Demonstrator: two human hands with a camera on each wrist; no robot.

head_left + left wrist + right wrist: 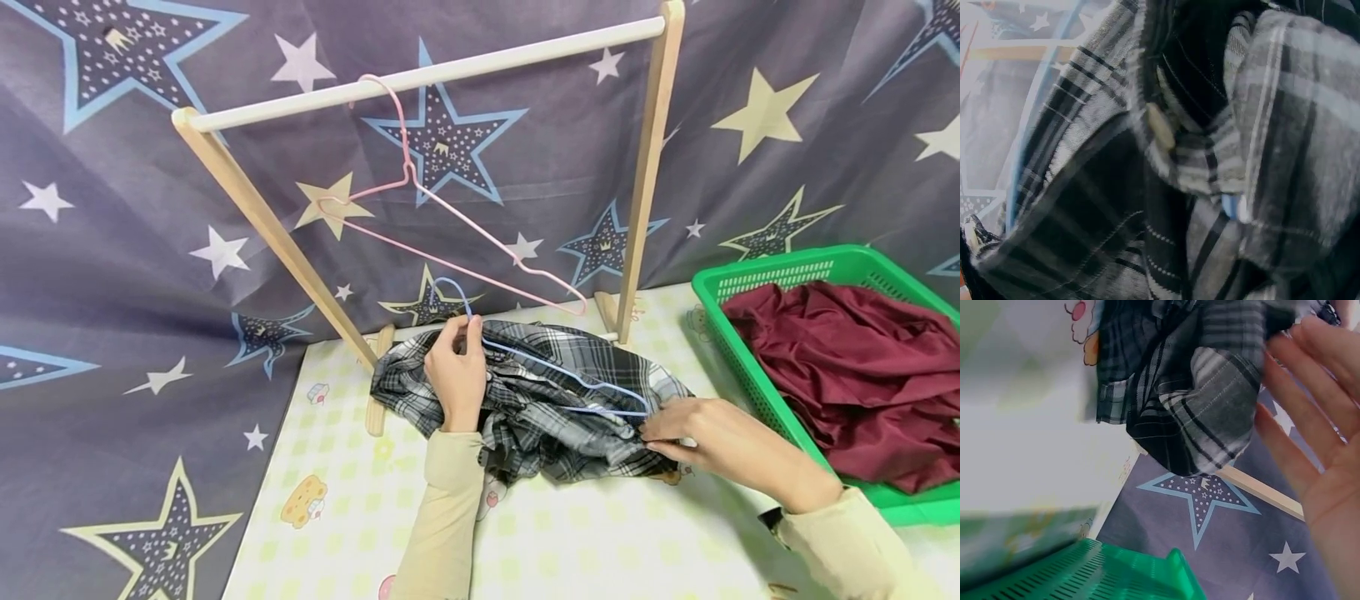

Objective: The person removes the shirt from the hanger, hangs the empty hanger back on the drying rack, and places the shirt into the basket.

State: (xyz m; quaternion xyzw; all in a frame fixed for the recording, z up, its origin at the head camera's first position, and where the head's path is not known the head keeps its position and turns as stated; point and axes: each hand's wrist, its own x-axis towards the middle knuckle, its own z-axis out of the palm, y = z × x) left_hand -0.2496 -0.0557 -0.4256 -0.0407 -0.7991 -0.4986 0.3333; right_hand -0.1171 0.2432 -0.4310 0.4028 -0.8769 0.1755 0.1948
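Note:
A black, grey and white plaid shirt [577, 337] lies bunched on the table beneath the rack; its folds fill most of the left wrist view. On the shirt is a blue hanger [551, 365], hook upward, its right end near the cloth's right side. My left hand [459, 371] pinches the hanger at the base of the hook between thumb and fingers. At the shirt's right edge, by the hanger's end, my right hand [693, 429] holds the fabric with its fingertips. In the right wrist view, the fingers [1300, 406] meet the hanging cloth [1210, 425]; some fingertips are hidden.
A wooden rack with a white rail [510, 60] stands behind the shirt. From the rail hangs a pink hanger [457, 212] with nothing on it. At the right, a green basket [757, 379] contains maroon cloth [840, 367]. A star-patterned curtain [150, 300] hangs behind.

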